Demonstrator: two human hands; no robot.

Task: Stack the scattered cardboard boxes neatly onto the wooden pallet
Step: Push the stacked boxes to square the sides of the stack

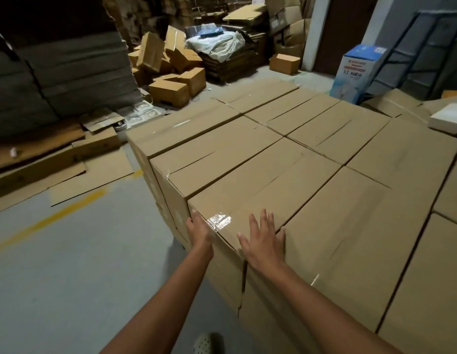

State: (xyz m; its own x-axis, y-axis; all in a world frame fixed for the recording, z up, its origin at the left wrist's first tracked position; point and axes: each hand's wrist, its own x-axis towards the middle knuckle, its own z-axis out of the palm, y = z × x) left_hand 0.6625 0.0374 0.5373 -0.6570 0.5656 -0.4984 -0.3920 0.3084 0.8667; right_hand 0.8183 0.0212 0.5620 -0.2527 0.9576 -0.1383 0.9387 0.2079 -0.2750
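The taped brown cardboard box sits at the near corner of the stacked layer of same brown boxes. The right hand lies flat on this box's top, grip spread. The left hand presses the box's left side, fingers straight.

Right hand splayed flat, left hand apparently straight-fingered

A warehouse or packing storeroom: sealed cardboard boxes stacked in rows, loose cartons heaped behind, flattened cardboard sheets on a grey concrete floor with a yellow line
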